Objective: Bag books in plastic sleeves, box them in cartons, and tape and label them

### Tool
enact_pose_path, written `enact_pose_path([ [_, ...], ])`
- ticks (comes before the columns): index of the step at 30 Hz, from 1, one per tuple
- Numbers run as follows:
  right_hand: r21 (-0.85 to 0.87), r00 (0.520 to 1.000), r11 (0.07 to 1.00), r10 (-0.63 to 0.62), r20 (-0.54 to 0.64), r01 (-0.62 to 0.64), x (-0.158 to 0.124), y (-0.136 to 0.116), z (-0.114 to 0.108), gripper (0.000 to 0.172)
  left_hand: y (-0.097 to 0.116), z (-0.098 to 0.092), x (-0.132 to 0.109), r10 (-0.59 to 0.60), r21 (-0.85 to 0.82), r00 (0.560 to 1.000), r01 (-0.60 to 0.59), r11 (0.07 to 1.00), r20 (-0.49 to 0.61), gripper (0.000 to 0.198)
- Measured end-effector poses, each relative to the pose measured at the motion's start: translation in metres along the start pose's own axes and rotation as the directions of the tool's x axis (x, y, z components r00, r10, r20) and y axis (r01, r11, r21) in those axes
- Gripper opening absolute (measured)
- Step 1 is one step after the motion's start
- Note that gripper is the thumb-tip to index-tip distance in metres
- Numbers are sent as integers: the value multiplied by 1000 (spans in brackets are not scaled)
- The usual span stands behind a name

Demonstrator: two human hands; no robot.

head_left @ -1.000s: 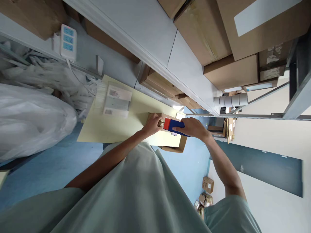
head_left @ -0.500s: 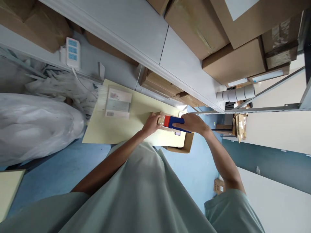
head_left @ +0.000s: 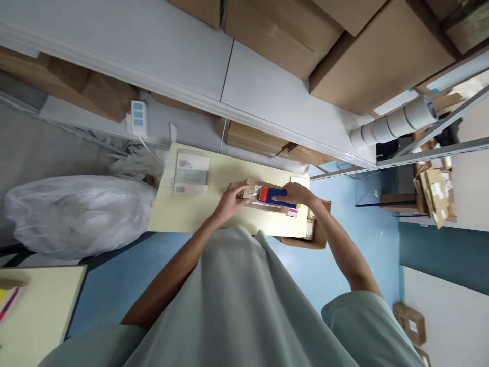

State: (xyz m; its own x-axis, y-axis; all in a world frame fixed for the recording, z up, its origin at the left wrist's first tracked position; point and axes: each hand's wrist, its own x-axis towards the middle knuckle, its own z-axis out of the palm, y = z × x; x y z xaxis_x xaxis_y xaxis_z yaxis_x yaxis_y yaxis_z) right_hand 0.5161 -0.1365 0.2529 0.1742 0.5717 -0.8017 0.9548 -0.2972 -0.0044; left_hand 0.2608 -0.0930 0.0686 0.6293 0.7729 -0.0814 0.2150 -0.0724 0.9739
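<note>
Frame centre: on the pale yellow table [head_left: 191, 216], the right hand [head_left: 300, 193] clasps a red-and-blue tape dispenser [head_left: 272, 195] atop a small carton [head_left: 256, 205], the left hand [head_left: 229, 198] curled over its end; shelved boxes [head_left: 382, 56] above, blue floor [head_left: 344, 234] lower right.

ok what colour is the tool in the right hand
The tool is blue with a red end, clearest in the head view.

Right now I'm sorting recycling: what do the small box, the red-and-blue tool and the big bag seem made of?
The small box looks like brown matte cardboard. The red-and-blue tool is likely moulded plastic: smooth, solid colours. The big bag seems thin translucent plastic film, crinkled and glossy.
</note>
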Motion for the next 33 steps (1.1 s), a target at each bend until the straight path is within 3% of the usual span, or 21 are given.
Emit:
enact_pose_path([
  [5,26,999,999,-26,-34,27,4,9,15,70,9,18,-15,-175,5,966,179,984,-188,58],
  [8,21,996,998,-54,-72,56,2,9,22,67,19,35,-17,-272,16,895,296,955,-353,44],
  [12,35,987,994,-95,-131,100,-4,5,27,59,28,53,-9,-313,4,775,377,926,-549,34],
  [15,61,984,992,-104,-148,114,-11,3,30,57,31,60,-3,-335,-37,713,398,917,-616,28],
  [19,101,983,985,-126,-133,140,-23,11,30,54,32,58,-2,-309,-28,692,386,922,-653,26],
  [21,112,986,985,-121,-111,134,-32,29,30,55,31,48,-5,-300,-2,672,406,914,-676,25],
  [24,143,991,982,-112,-71,121,-44,74,34,59,27,30,-11,-291,55,633,468,882,-718,23],
  [28,261,989,956,-146,21,136,-47,137,49,64,24,21,-20,-265,112,630,494,862,-730,24],
  [30,300,987,944,-153,38,135,-39,154,59,65,25,23,-22,-258,129,641,492,861,-723,25],
  [33,303,987,943,-156,44,136,-20,161,73,62,26,26,-22,-256,151,642,508,848,-723,25],
])
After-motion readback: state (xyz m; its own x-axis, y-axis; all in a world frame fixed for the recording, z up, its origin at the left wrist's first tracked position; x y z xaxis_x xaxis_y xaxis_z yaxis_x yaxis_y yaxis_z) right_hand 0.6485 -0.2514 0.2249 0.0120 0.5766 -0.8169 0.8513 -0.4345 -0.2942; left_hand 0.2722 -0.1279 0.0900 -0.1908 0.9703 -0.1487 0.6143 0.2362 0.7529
